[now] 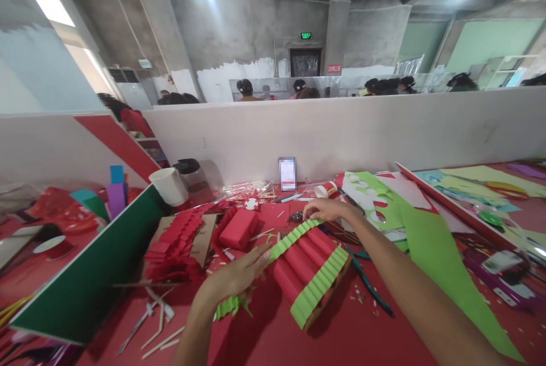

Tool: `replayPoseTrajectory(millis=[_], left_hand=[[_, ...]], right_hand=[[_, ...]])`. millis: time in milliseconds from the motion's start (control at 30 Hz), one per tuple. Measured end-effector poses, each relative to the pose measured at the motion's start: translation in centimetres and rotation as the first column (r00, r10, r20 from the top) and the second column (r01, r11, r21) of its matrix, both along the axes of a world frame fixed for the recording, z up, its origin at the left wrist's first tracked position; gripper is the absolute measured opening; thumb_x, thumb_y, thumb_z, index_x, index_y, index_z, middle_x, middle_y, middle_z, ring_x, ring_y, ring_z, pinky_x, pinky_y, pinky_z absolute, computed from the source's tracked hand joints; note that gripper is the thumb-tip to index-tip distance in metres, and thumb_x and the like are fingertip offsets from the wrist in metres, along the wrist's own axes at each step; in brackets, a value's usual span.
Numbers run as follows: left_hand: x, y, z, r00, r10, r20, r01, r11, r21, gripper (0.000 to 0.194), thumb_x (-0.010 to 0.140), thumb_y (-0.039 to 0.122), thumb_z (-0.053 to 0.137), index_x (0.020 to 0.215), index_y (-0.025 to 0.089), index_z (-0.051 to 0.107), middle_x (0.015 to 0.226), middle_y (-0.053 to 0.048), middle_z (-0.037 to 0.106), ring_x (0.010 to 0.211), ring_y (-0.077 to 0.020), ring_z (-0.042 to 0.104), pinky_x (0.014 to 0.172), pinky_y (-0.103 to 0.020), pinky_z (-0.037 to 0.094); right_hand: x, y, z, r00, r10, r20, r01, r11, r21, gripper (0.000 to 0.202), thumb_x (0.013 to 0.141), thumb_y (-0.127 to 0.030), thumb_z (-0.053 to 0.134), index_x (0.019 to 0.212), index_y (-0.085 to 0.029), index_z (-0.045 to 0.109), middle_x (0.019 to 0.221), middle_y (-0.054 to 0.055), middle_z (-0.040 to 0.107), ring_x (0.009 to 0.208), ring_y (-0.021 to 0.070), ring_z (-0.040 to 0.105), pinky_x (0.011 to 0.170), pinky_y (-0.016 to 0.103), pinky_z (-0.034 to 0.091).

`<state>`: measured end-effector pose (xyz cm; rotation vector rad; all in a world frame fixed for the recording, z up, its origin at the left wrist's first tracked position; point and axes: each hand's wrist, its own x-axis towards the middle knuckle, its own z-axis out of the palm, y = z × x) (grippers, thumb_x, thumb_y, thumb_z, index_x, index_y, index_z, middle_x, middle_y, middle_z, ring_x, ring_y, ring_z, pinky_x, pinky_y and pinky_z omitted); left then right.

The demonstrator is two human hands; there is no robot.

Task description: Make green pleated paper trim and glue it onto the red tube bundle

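Observation:
Several red paper rolls (305, 260) lie side by side on the red table, making one piece with a pleated green strip (319, 286) across their near ends. Another pleated green strip (294, 239) runs along their far ends. My left hand (247, 269) is at the left end of that far strip, its fingers together against it; the fingertips partly hide the paper. At the strip's right end, the bent fingers of my right hand (322, 209) pinch its edge. More crinkled green paper (230, 304) shows beneath my left hand.
Green-handled pliers (371, 286) lie right of the rolls. Crinkled red paper (177, 241), a red block (239, 228) and wooden sticks (160, 343) are at the left, beside a green divider board (94, 269). A phone (287, 173) stands against the white partition (341, 132). People sit beyond it.

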<state>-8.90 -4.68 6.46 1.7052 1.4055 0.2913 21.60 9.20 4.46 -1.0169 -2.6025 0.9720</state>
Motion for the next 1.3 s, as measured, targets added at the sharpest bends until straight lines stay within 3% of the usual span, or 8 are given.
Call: replayPoseTrajectory(millis=[100,200,400,633,733,1000,1167,1300], left_hand=[[0.2,-0.2,-1.2,0.999,-0.006,0.054,0.013,0.994,-0.112,0.073,0.083,0.064,0.041,0.143,0.025,0.036,0.083,-0.004,0.070,0.050,-0.0187,0.063,0.051,-0.029,0.051],[0.4,-0.1,-2.0,0.995,-0.017,0.098,0.025,0.996,-0.084,0.069,0.082,0.062,0.044,0.140,0.024,0.041,0.090,-0.005,0.069,0.061,-0.0192,0.065,0.060,-0.030,0.052],[0.6,0.2,-1.0,0.993,0.023,0.113,-0.023,1.000,-0.002,0.070,0.079,0.063,0.051,0.136,0.023,0.047,0.124,-0.010,0.061,0.105,-0.0257,0.060,0.082,-0.032,0.051],[2.4,1.1,-2.4,0.978,0.084,0.189,-0.056,0.987,-0.149,0.077,0.077,0.068,0.050,0.132,0.014,0.042,0.099,-0.013,0.066,0.077,-0.0241,0.066,0.069,-0.036,0.055],[2.8,1.2,-2.7,0.967,0.105,0.233,-0.078,0.989,-0.122,0.071,0.075,0.064,0.056,0.125,0.014,0.048,0.103,-0.012,0.065,0.087,-0.0253,0.065,0.071,-0.035,0.055],[2.1,1.2,1.3,0.981,0.045,0.190,-0.089,0.969,0.229,0.057,0.080,0.053,0.056,0.123,0.015,0.054,0.125,-0.013,0.059,0.111,-0.0291,0.056,0.090,-0.037,0.049],[1.6,1.7,3.3,0.992,-0.008,0.125,-0.064,0.824,0.562,0.049,0.084,0.044,0.056,0.128,0.023,0.051,0.129,-0.009,0.054,0.120,-0.0266,0.049,0.103,-0.038,0.039],[1.4,2.3,3.4,0.996,-0.041,0.076,-0.019,0.757,0.653,0.045,0.088,0.041,0.051,0.131,0.027,0.050,0.126,-0.008,0.053,0.115,-0.0250,0.051,0.102,-0.040,0.039]], right_hand=[[-0.5,-0.5,0.1,0.999,-0.052,0.006,0.052,0.997,0.052,0.022,0.084,-0.014,0.053,0.099,-0.018,0.069,0.097,0.006,0.071,0.083,0.0183,0.065,0.071,0.026,0.048],[-1.0,-1.3,0.4,0.991,-0.132,0.006,0.131,0.983,0.126,0.021,0.082,-0.015,0.056,0.097,-0.019,0.069,0.099,0.007,0.070,0.089,0.0206,0.064,0.076,0.028,0.046],[-1.3,-4.3,0.8,0.932,-0.361,-0.018,0.353,0.898,0.262,0.027,0.092,-0.032,0.045,0.101,-0.017,0.066,0.104,0.012,0.067,0.093,0.0258,0.061,0.078,0.033,0.041],[-1.6,-6.4,-0.4,0.862,-0.490,0.131,0.471,0.869,0.150,0.044,0.084,-0.054,0.055,0.112,-0.019,0.060,0.100,0.011,0.069,0.087,0.0256,0.063,0.069,0.029,0.041],[-1.5,-6.8,-0.8,0.861,-0.501,0.081,0.494,0.864,0.092,0.043,0.082,-0.052,0.059,0.111,-0.019,0.059,0.094,0.009,0.069,0.082,0.0243,0.063,0.067,0.029,0.042],[-0.5,-8.9,1.4,0.748,-0.583,-0.316,0.592,0.802,-0.079,0.055,0.077,-0.052,0.065,0.122,-0.022,0.055,0.113,0.009,0.064,0.099,0.0261,0.061,0.086,0.038,0.047],[-0.8,-10.0,3.4,0.645,-0.530,-0.550,0.596,0.800,-0.073,0.058,0.075,-0.045,0.070,0.127,-0.025,0.054,0.123,0.009,0.060,0.111,0.0279,0.057,0.095,0.043,0.046],[-1.1,-10.1,1.8,0.596,-0.527,-0.606,0.591,0.799,-0.114,0.058,0.074,-0.042,0.073,0.126,-0.024,0.054,0.131,0.009,0.056,0.116,0.0276,0.055,0.097,0.042,0.047]])
